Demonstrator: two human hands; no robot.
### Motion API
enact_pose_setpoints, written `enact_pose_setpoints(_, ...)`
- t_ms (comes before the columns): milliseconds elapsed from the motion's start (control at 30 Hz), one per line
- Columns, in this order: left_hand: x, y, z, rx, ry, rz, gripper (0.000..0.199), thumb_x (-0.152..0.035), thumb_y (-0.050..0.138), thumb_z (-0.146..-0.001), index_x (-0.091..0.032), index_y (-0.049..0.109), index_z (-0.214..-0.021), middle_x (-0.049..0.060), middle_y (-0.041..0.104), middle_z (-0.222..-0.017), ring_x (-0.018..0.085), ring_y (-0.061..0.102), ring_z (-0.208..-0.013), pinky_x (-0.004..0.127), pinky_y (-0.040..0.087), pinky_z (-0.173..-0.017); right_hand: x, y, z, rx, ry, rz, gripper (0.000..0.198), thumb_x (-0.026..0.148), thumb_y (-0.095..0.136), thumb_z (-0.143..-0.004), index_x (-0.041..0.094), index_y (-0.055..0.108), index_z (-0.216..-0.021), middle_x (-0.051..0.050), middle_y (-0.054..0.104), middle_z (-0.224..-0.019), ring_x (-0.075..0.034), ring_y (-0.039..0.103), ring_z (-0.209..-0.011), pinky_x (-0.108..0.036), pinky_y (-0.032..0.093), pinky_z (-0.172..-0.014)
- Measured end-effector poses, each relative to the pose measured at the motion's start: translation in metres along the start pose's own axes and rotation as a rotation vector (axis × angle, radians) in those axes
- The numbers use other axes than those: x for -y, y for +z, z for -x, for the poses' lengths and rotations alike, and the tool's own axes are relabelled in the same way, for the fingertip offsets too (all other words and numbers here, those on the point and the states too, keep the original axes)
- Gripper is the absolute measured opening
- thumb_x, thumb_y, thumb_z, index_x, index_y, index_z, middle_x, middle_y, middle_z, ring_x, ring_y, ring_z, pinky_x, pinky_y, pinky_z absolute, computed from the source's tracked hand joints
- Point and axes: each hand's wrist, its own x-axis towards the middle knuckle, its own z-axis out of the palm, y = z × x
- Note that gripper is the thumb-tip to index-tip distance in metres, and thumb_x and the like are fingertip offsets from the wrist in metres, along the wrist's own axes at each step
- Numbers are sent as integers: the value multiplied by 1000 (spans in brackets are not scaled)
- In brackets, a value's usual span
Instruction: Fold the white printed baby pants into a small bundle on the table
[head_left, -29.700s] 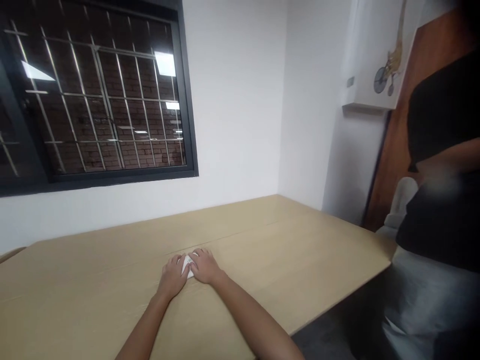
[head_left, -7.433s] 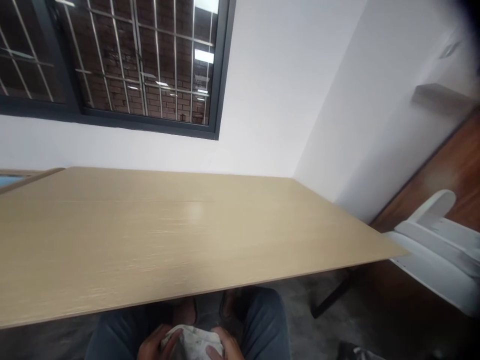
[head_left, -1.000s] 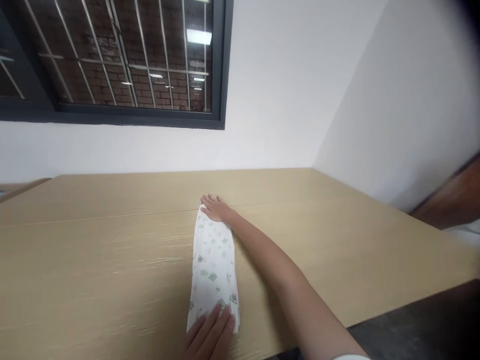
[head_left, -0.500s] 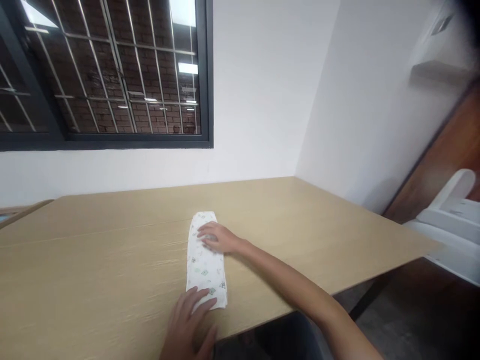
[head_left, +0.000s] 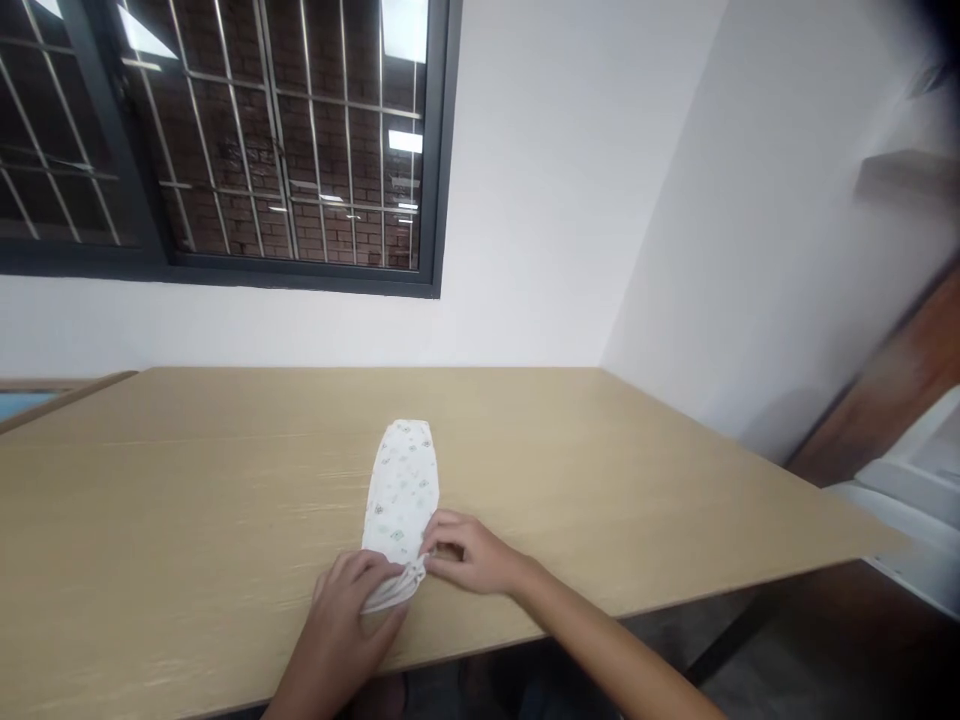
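Observation:
A white folded cloth (head_left: 403, 480) with small green and dark prints lies lengthwise on the wooden table (head_left: 225, 500). Its near end is lifted and bunched between my hands. My left hand (head_left: 349, 610) pinches the left part of that end, thumb below and fingers above. From the right, my right hand (head_left: 469, 552) grips the near right corner between thumb and fingertips. The far part of the cloth rests flat. Whether the cloth is a garment cannot be made out.
A barred window (head_left: 300, 140) with a dark frame sits in the white wall behind the table. At the far right stands a white piece of furniture (head_left: 907, 490). The table's front edge runs close below my hands.
My right hand has come from the cloth's upper part down to its near end. Both hands have closed on that end, which is now raised and bunched. The view has shifted slightly.

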Motion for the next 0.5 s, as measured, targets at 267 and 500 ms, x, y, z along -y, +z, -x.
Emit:
enact_pose_setpoints(267, 4, 1, -11, -50, -50, 26, 21, -27, 53, -97, -25, 73, -101, 6, 77, -101, 27, 70, -95, 42, 55, -88, 3, -1, -1, -92, 48, -6, 28, 48, 65, -96, 20, 67, -99, -2, 62, -90, -16, 55, -79, -28, 46, -73)
enact_pose_setpoints(500, 6, -3, -20, 2, -39, 64, 25, -33, 50, -100, -25, 74, -105, 6, 77, -103, 26, 71, -96, 40, 55, -87, 1, 4, 0, -56, -126, 264, 37, 41, 77, -85, 22, 67, -115, -10, 67, -111, -26, 61, -105, -40, 49, -93)
